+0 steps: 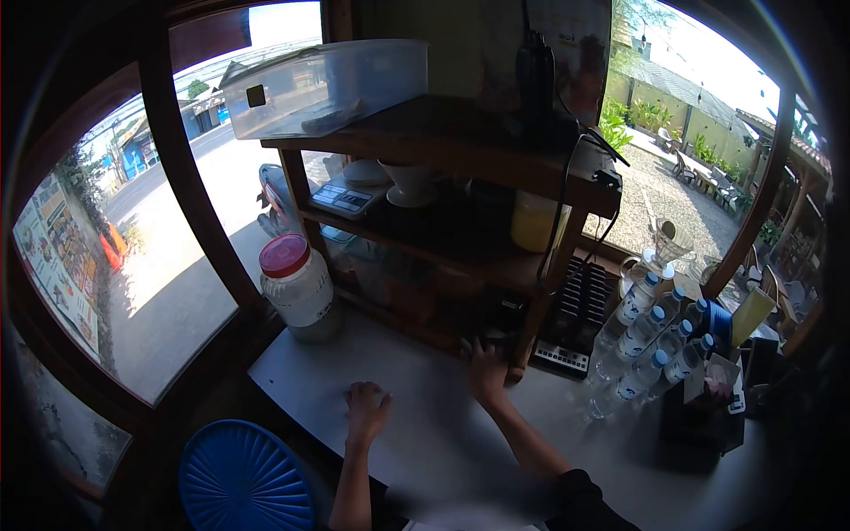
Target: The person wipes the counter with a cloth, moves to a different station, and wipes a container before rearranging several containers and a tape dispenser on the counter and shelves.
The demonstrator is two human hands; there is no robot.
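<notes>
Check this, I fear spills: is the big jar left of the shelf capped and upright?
Capped and upright: the jar stands on its base, with its red lid seated level on top.

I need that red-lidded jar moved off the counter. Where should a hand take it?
Probably take the jar by its clear body just below the red lid, from the open counter side in front: it stands upright, window frame behind it, wooden shelf close on its right.
</notes>
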